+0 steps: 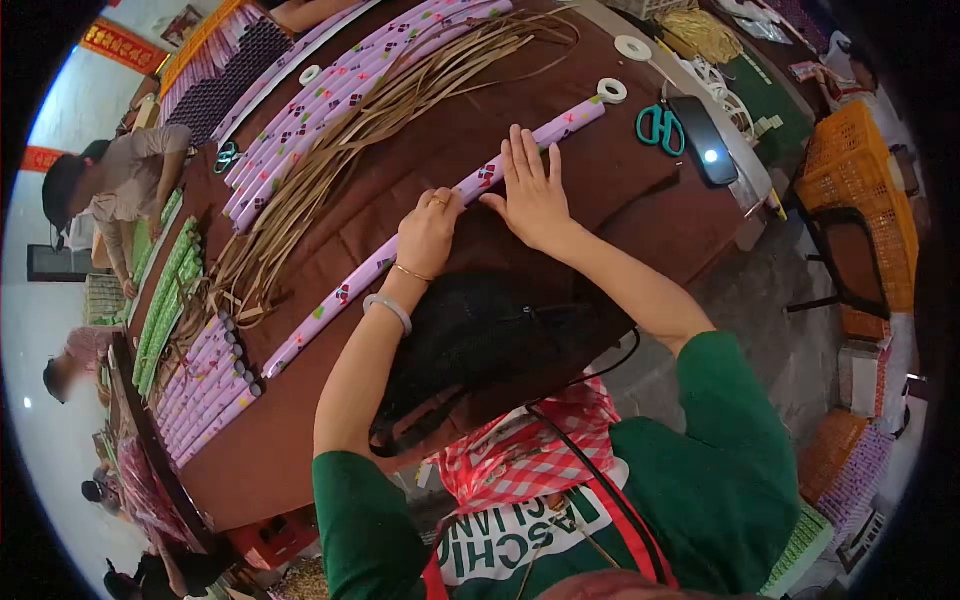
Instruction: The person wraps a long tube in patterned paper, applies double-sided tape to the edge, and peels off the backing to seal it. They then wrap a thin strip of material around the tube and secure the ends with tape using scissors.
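Observation:
A long pink patterned paper tube (350, 285) lies diagonally across the brown table (420, 160). My left hand (428, 232) rests on the tube near its middle, fingers curled over it. Just to the right, my right hand (532, 190) lies flat on the tube with its fingers spread apart, pressing it against the table. A dark piece of cloth (480, 340) hangs over the table edge below my wrists.
More pink tubes (330, 95) and a bundle of thin brown strips (330, 160) lie beyond my hands. Teal scissors (660, 125), a phone (705, 140) and tape rolls (612, 90) sit at right. Stacked pink tubes (205, 385) and green tubes (165, 300) lie left. Other people work at left; orange crates (860, 180) stand at right.

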Available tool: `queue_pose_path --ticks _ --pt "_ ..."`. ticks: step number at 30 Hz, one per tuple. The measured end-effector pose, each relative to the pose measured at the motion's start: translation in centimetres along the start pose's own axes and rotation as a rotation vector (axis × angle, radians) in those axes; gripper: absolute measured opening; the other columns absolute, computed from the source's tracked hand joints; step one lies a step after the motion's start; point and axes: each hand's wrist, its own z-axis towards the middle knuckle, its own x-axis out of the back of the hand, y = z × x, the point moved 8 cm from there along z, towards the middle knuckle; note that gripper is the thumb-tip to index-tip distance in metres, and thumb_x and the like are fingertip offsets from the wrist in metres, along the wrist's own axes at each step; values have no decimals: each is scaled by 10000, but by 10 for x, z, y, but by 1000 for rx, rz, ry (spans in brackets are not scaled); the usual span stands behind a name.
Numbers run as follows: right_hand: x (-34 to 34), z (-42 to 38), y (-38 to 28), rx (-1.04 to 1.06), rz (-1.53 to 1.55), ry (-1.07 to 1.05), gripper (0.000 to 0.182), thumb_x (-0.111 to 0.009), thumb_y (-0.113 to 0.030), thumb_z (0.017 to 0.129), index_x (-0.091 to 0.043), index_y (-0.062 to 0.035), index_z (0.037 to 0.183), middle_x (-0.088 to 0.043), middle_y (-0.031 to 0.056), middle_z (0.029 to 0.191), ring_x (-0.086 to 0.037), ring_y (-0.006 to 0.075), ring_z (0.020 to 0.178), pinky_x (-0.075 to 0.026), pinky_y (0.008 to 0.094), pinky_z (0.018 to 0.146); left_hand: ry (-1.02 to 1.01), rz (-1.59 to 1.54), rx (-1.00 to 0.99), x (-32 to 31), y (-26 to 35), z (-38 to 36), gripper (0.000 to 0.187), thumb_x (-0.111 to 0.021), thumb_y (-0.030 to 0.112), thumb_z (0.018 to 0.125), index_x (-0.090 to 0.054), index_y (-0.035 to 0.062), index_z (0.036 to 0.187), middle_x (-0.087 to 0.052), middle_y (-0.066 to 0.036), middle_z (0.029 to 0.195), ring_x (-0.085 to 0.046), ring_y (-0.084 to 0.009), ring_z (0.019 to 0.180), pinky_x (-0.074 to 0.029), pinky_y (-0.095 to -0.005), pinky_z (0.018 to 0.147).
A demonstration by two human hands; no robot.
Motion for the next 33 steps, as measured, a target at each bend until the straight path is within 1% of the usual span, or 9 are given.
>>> queue_pose_path --ticks 5,7,9,10,13,16,25,30,33 --pt "-9 -18 43 -218 -231 -272 884 -416 -575 857 -219 117 1370 -142 269 1459 -87 355 1378 -80 508 1092 16 16 -11 0 0 -1 218 -587 154 823 -592 31 1003 -565 -55 932 -577 -204 841 -526 -308 595" --pt "1 -19 52 -243 -230 -229 833 -499 -509 850 -269 120 1345 -187 272 1438 -166 366 1353 -143 500 1082 3 -4 23 0 -2 -2 195 -620 130 806 -615 76 993 -585 -45 943 -596 -215 874 -523 -325 611" --pt "19 -7 60 -204 -46 46 695 -581 -378 843 -358 104 1291 -252 275 1394 -266 384 1296 -228 495 1044 0 -10 25 -1 -1 -2 194 -618 130 809 -613 70 993 -585 -45 943 -595 -218 874 -522 -327 611" --pt "33 1 63 -187 81 218 509 -607 -248 839 -449 14 1245 -322 214 1363 -343 366 1242 -288 485 1002 -2 -12 26 -1 -2 -1 193 -616 129 811 -610 64 993 -585 -45 943 -595 -221 874 -521 -329 611" --pt "23 26 84 -104 317 216 245 -549 -225 890 -609 -157 1117 -516 8 1260 -399 220 1245 -270 440 1014 -82 -4 20 -1 0 1 196 -583 165 831 -583 31 975 -571 -66 918 -577 -216 844 -529 -317 618" --pt "-9 33 98 -99 403 71 207 -539 -255 903 -656 -160 1045 -593 -23 1172 -423 177 1235 -225 428 1034 -12 -60 16 8 1 5 171 -589 171 831 -577 47 949 -567 -66 901 -575 -223 840 -522 -336 615" --pt "-7 29 93 -50 264 145 201 -529 -253 907 -676 -153 1001 -606 -36 1167 -419 141 1250 -158 461 1045 62 -194 345 -21 -4 66 272 -665 309 790 -649 49 869 -618 -131 893 -583 -329 841 -468 -401 710" --pt "-1 28 90 -55 255 157 147 -577 -193 859 -690 -142 938 -612 -11 1160 -424 169 1245 -161 488 1057 -252 -669 676 -75 -21 72 310 -693 291 777 -679 18 924 -682 -122 820 -647 -174 743 -492 -287 699" --pt "-1 29 90 -38 262 158 144 -579 -191 857 -690 -138 933 -612 -6 1161 -422 168 1247 -162 500 1060 -278 -658 649 -74 -23 71 312 -694 277 779 -677 8 936 -682 -113 821 -639 -153 752 -489 -277 701"
